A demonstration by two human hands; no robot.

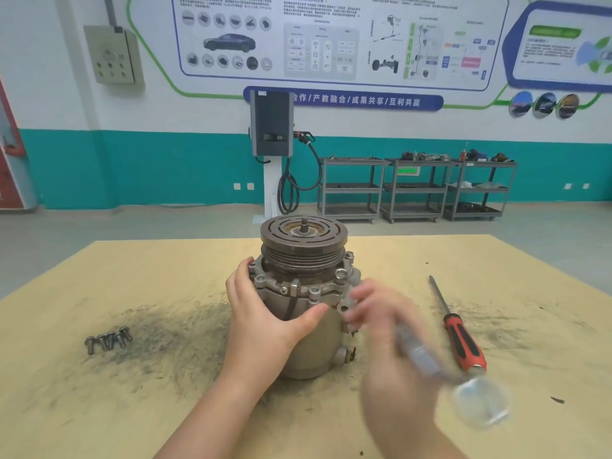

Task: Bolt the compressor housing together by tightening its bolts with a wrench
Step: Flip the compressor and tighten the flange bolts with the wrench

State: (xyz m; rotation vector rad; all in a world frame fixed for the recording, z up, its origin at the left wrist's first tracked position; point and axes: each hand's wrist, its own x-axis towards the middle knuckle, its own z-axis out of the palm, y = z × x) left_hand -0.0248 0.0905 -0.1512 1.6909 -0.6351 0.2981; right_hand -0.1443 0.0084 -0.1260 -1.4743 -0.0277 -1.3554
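The grey cast-metal compressor housing (304, 313) stands upright at the centre of the yellow-brown board-covered desk (165, 279), with its dark grooved pulley and slotted clutch plate (304, 241) on top. Several bolt heads sit in the flange lugs around the rim below the pulley.

The left hand (265, 319) rests against the housing from the 9 o'clock side. Its fingers wrap round the far side of the body, and the thumb lies across the near face. This grip is closed round the housing.

The right hand (387, 329) is at the 3 o'clock side of the housing and is heavily blurred. Its fingers are curled round a blurred grey metal wrench (417, 352). The wrench handle runs back toward 5 o'clock, ending in a pale smear. The head end sits near a lug on the housing's right side; whether it is seated on a bolt cannot be determined.

A red-and-black-handled screwdriver (458, 329) lies flat on the desk at 3 o'clock, just beyond the right hand, blade pointing to 12 o'clock. A cluster of loose grey flanged bolts (108, 339) lies at 9 o'clock, well apart from the housing. Dark grime stains the desk surface around the housing.
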